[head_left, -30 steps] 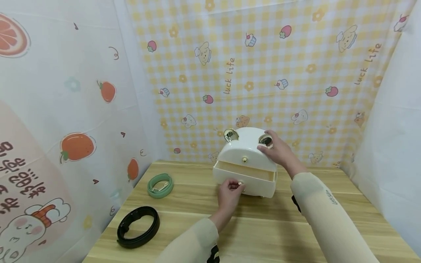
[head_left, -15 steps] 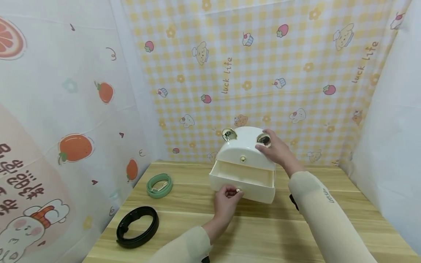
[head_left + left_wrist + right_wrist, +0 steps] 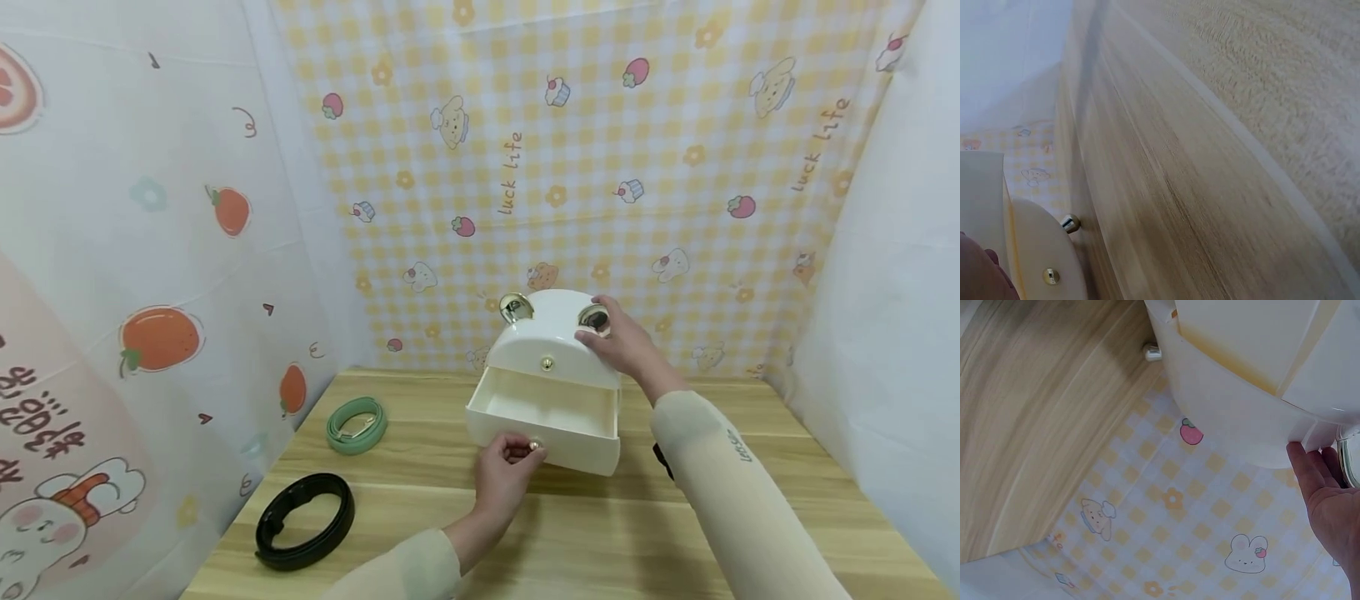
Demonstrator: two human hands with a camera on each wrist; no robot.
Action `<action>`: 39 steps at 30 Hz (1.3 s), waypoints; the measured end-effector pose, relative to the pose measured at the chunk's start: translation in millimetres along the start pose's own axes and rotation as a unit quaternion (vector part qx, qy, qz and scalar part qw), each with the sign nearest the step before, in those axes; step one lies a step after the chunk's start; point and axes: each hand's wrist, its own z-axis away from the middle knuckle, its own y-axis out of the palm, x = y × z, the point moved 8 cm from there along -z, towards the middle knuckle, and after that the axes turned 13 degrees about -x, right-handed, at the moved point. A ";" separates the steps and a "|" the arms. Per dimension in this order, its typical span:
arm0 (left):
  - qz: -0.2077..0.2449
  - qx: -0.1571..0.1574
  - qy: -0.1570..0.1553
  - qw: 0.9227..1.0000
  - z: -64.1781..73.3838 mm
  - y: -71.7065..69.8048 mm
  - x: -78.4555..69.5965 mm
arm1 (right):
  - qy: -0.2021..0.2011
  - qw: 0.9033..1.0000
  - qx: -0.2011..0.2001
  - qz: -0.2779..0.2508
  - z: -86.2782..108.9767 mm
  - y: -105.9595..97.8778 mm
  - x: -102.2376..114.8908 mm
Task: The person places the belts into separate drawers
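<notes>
A white drawer box [image 3: 558,312] with a rounded top and two gold ear-shaped pieces stands on the table. Its lower drawer [image 3: 577,454] is pulled well out, and the visible inside is bare. My left hand [image 3: 501,479] pinches the gold knob [image 3: 535,446] on that drawer's front; only part of the hand shows in the left wrist view. At the box's upper right corner, my right hand [image 3: 626,340] grips around the right ear [image 3: 592,318]. Its fingertips [image 3: 1296,450] press the white shell in the right wrist view. The upper drawer's knob [image 3: 547,363] is untouched.
On the table's left side lie a coiled green belt [image 3: 357,425] and, nearer, a coiled black belt [image 3: 305,522]. A yellow checked cloth [image 3: 555,150] hangs behind the wooden table [image 3: 585,542], with white cloth along both sides.
The lower drawer has slid farther out toward me, its knob still pinched by my left hand, which moved nearer and lower. My right hand keeps its place on the box. The view shifted slightly.
</notes>
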 end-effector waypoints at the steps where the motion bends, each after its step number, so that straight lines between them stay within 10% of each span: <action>1: 0.001 0.000 0.000 1.000 0.3 -1.0 0.1 | 0.001 1.000 0.002 0.000 -0.1 0.8 0.2; 23: 0.002 0.029 0.000 1.000 10.6 -10.6 2.1 | 0.006 1.000 0.002 0.006 1.7 3.5 0.6; 30: -0.009 0.018 0.003 1.000 20.7 -16.3 -25.2 | 0.006 1.000 0.002 0.006 1.4 3.0 1.3; 39: -0.012 0.042 0.002 0.999 10.6 -15.1 -1.0 | 0.005 1.000 0.005 0.002 2.3 1.9 2.1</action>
